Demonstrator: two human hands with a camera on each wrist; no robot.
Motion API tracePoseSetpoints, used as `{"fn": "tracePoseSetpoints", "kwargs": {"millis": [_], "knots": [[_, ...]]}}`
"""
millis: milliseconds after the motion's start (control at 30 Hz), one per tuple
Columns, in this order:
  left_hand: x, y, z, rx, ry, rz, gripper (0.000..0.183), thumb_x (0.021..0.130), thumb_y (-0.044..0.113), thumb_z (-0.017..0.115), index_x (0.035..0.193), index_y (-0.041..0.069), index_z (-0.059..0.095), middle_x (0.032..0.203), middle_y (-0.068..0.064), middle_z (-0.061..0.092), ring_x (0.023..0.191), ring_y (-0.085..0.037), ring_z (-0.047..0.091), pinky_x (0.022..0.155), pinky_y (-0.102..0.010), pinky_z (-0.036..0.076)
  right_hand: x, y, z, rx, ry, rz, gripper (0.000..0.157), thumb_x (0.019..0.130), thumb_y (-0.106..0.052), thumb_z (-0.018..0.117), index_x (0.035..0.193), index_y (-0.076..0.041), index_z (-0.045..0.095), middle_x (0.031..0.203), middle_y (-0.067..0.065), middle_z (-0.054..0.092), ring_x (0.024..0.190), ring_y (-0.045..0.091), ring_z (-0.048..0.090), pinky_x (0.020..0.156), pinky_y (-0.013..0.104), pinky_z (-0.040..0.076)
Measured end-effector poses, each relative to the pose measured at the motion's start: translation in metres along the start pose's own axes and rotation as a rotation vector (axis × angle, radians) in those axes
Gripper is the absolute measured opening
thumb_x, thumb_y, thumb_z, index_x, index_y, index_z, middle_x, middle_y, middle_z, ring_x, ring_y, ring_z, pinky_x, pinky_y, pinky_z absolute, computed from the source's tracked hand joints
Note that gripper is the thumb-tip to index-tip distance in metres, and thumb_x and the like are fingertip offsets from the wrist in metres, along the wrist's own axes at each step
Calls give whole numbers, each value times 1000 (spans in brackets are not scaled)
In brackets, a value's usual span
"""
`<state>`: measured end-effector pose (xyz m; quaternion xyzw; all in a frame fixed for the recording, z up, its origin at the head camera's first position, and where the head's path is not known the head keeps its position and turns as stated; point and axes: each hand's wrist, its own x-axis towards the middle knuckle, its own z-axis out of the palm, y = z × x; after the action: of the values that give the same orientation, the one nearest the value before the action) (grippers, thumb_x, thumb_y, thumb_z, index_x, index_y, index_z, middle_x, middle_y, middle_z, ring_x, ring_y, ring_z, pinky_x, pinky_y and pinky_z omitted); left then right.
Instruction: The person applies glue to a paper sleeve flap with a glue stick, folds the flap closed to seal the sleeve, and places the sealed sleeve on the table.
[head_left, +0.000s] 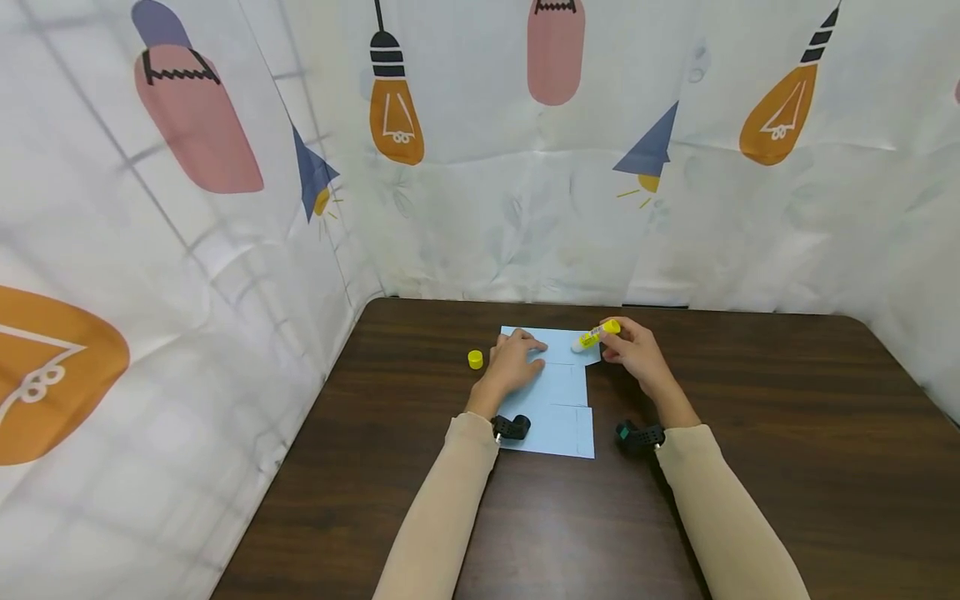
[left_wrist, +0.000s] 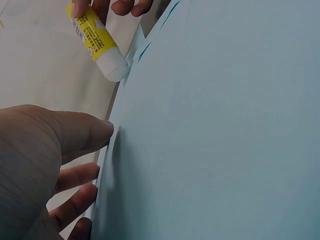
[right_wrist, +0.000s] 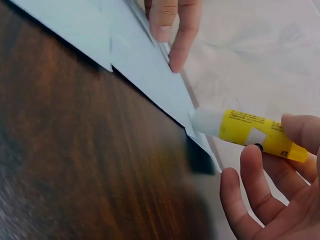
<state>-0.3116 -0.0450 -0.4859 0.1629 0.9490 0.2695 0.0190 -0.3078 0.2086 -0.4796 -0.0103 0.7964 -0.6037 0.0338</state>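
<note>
A light blue sheet of paper (head_left: 566,385) with fold lines and notches along its right side lies on the table. My left hand (head_left: 513,364) rests on its upper left part, fingers extended toward the far edge; in the left wrist view the thumb (left_wrist: 85,131) touches the paper close to that edge. Between thumb and fingers, my right hand (head_left: 633,348) holds a yellow glue stick (head_left: 597,335) at a tilt. The white end of the glue stick (right_wrist: 207,121) meets the paper near its top right corner.
A yellow cap (head_left: 476,359) stands on the dark wooden table (head_left: 360,500), left of the paper. Printed white curtains (head_left: 480,225) hang behind the table and along its left side. Each wrist wears a black band.
</note>
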Motion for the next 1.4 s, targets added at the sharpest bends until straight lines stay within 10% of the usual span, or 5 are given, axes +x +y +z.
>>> {"fn": "tracePoseSetpoints", "kwargs": {"millis": [1400], "knots": [[1, -1, 2, -9, -4, -7, 34, 100, 28, 65, 134, 23, 69, 144, -3, 53, 130, -30, 42, 105, -50, 36, 5, 9, 3, 132, 99, 88, 49, 105, -22, 58, 152, -13, 47, 153, 16, 51, 87, 14, 63, 82, 30, 61]]}}
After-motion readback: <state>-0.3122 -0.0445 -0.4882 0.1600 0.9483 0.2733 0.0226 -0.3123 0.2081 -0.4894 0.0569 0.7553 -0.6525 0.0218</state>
